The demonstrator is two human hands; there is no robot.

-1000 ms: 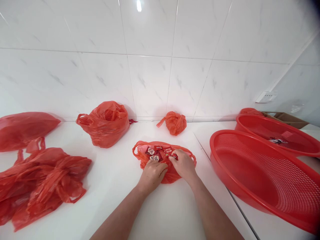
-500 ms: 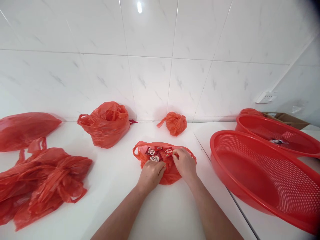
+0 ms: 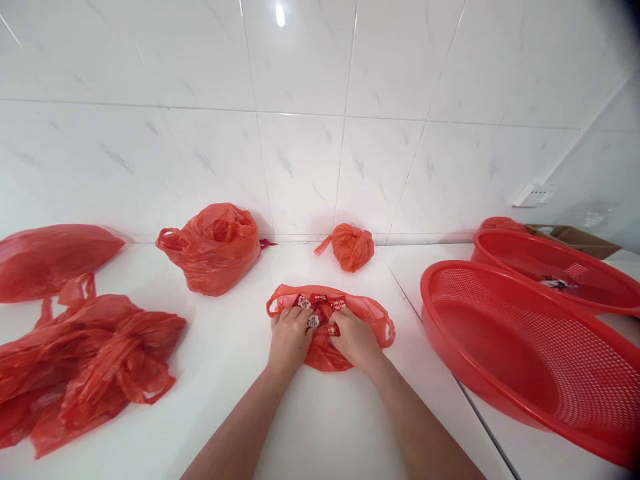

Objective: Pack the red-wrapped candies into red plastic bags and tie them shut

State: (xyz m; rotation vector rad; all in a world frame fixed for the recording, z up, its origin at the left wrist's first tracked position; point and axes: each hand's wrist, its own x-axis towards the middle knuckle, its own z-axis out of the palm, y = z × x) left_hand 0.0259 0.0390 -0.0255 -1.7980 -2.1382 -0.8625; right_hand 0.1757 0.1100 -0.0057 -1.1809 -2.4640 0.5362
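A red plastic bag [image 3: 330, 360] lies open on the white table in front of me. Inside it are several small dark red packets [image 3: 320, 297], some with white round prints. My left hand [image 3: 290, 339] reaches in from the left, its fingers curled at a packet with a white print [image 3: 313, 321]. From the right, my right hand [image 3: 356, 337] dips in with bent fingers closed at another small red packet [image 3: 333, 330]. The fingertips of both hands are partly hidden among the packets and the bag's folds.
Behind stand a fuller red bag [image 3: 217, 257] and a small knotted red bag [image 3: 353, 248]. Crumpled red bags [image 3: 100, 360] and a bulging one [image 3: 55, 260] lie left. Two red perforated baskets [image 3: 495, 360] stand right, near a cardboard box [image 3: 575, 239] and wall socket [image 3: 534, 195].
My left hand has shifted left and deeper among the packets. My right hand has come down from the bag's far edge toward its middle. The bag's right handle now shows.
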